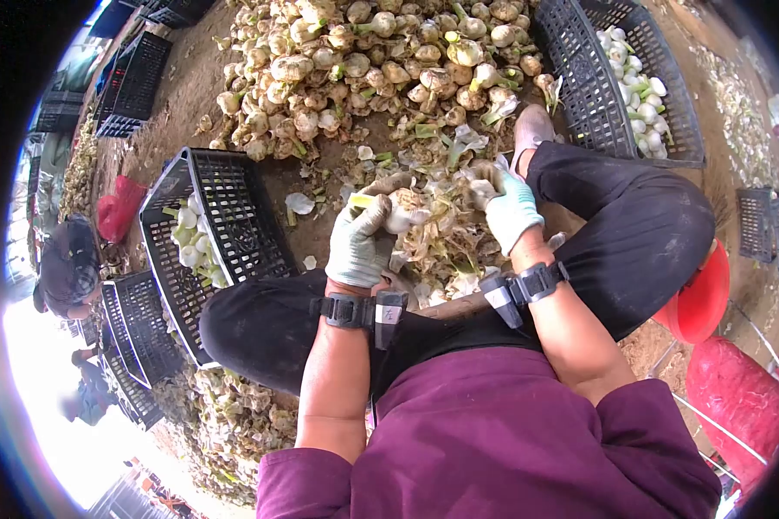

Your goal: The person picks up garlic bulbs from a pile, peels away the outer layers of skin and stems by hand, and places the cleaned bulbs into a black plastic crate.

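Note:
Both my hands wear pale gloves with soiled fingers. My left hand (360, 234) is closed around a garlic bulb (404, 213), whose cut greenish stem shows by the thumb and whose whitish side faces right. To the right of the bulb, my right hand (504, 204) has its fingers curled together; what they hold, if anything, is too small to make out. Beneath and between the hands lies a heap of dry peelings (447, 242).
A large pile of unpeeled garlic (355, 69) lies ahead. Black crates with white bulbs stand left (268, 227) and upper right (593, 86). A red bucket (701, 298) and red sack (736, 402) are at right. Another person (67, 264) is at far left.

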`<state>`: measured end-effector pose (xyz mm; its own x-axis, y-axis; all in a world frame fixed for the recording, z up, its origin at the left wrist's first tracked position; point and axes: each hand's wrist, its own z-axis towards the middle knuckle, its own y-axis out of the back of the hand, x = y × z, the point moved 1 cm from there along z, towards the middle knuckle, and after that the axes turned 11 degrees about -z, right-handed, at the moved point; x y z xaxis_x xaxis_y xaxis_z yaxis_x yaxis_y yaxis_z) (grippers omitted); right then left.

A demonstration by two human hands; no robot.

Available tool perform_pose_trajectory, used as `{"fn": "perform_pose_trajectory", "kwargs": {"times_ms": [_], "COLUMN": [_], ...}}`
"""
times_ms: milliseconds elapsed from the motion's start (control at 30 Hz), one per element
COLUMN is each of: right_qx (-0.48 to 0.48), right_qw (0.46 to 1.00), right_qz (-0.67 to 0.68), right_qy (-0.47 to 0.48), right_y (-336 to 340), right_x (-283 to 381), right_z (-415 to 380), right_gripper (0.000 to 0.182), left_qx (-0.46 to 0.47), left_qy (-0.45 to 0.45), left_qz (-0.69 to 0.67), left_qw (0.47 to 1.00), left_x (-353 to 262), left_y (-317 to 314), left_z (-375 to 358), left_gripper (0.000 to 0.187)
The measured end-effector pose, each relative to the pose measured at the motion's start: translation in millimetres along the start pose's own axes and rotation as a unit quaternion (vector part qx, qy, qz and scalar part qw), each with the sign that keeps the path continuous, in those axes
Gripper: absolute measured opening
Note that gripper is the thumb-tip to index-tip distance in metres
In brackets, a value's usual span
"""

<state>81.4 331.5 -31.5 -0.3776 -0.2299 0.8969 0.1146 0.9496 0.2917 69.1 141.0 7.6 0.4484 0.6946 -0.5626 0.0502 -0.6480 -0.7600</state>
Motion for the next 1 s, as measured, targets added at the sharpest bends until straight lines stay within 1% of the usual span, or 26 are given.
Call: {"fn": "perform_pose_trajectory", "kwargs": {"times_ms": [33, 67, 100, 167, 200, 233, 300, 333, 367, 400, 433, 467, 500, 567, 600, 633, 700, 733, 767, 833, 867, 900, 933, 967, 1000], "right_qx": [0.01, 0.1, 0.052, 0.0, -0.02, -0.02, -0.006, 0.016, 0.006, 0.028, 0.048, 0.037, 0.038, -0.047, -0.016, -0.017, 0.103, 0.092, 0.035, 0.005, 0.006, 0.097, 0.183, 0.182, 0.121], "right_qw": [0.997, 0.973, 0.978, 0.93, 0.931, 0.931, 0.966, 0.978, 0.981, 0.99, 0.991, 0.998, 0.998, 0.985, 0.983, 0.983, 0.976, 0.955, 0.931, 0.908, 0.908, 0.96, 0.976, 0.976, 0.96], "right_qz": [0.044, 0.204, -0.098, -0.279, -0.292, -0.293, -0.178, -0.186, -0.189, -0.138, -0.087, -0.041, -0.042, -0.093, -0.109, -0.107, -0.09, -0.114, -0.204, -0.342, -0.341, -0.19, -0.033, -0.033, -0.157], "right_qy": [0.06, 0.041, 0.178, 0.242, 0.218, 0.218, 0.19, 0.094, 0.038, -0.024, -0.086, -0.004, -0.005, 0.134, 0.147, 0.145, 0.167, 0.257, 0.301, 0.242, 0.242, 0.18, 0.111, 0.111, 0.196], "right_y": [-6, -11, -8, -18, -22, -21, -18, -17, -18, -16, -13, -9, -9, -6, -3, -2, -6, -7, -13, -18, -18, -18, -18, -14, -10], "right_x": [-1, 12, 30, 48, 49, 47, 42, 35, 8, -22, -41, -39, -21, 25, 40, 49, 61, 65, 52, 39, 38, 36, 34, 33, 33], "right_z": [-2, -9, -21, -33, -35, -34, -26, -19, -9, 2, 9, 7, 1, -13, -18, -22, -29, -32, -29, -32, -30, -26, -24, -26, -31], "right_gripper": [0.019, 0.025, 0.026, 0.021, 0.016, 0.016, 0.014, 0.011, 0.013, 0.015, 0.017, 0.018, 0.018, 0.018, 0.019, 0.019, 0.022, 0.026, 0.029, 0.03, 0.03, 0.029, 0.027, 0.027, 0.028], "left_qx": [-0.001, -0.03, -0.06, -0.058, -0.068, -0.079, -0.088, -0.053, -0.016, 0.023, 0.024, 0.015, 0.005, 0.021, 0.042, 0.064, 0.048, 0.031, 0.031, -0.012, -0.021, -0.022, -0.019, -0.016, -0.02], "left_qy": [0.0, -0.006, -0.012, -0.001, -0.007, -0.013, -0.019, -0.026, -0.032, -0.038, -0.036, -0.037, -0.039, -0.036, -0.034, -0.031, -0.02, -0.013, -0.013, -0.045, -0.046, -0.046, -0.029, -0.011, -0.024], "left_qz": [-0.002, 0.006, 0.015, 0.034, 0.053, 0.072, 0.048, 0.017, -0.013, -0.038, -0.038, -0.049, -0.061, -0.066, -0.053, -0.039, -0.018, 0.001, 0.001, 0.1, 0.093, 0.093, 0.096, 0.099, 0.084], "left_qw": [1.0, 1.0, 0.998, 0.998, 0.996, 0.994, 0.995, 0.998, 0.999, 0.998, 0.998, 0.998, 0.997, 0.997, 0.997, 0.997, 0.998, 0.999, 0.999, 0.994, 0.994, 0.994, 0.995, 0.995, 0.996], "left_x": [1, 1, 1, 3, 3, 3, 3, 2, 1, 1, 0, -2, -3, -2, -2, -1, 0, 0, 2, 3, 6, 5, 4, 4, 7], "left_y": [-1, -2, -3, -6, -7, -8, 0, 2, 3, 7, 5, 3, 2, 3, 3, 2, -6, -10, -12, -16, -18, -18, -18, -18, -18], "left_z": [0, 0, 0, 0, -1, -1, -3, -4, -4, -2, -1, 0, -1, 3, 4, 5, 3, 1, 0, -3, -3, -4, -4, -4, -3], "left_gripper": [0.033, 0.029, 0.025, 0.026, 0.023, 0.022, 0.019, 0.022, 0.025, 0.024, 0.024, 0.026, 0.027, 0.027, 0.027, 0.026, 0.026, 0.027, 0.027, 0.027, 0.027, 0.027, 0.028, 0.031, 0.03]}}
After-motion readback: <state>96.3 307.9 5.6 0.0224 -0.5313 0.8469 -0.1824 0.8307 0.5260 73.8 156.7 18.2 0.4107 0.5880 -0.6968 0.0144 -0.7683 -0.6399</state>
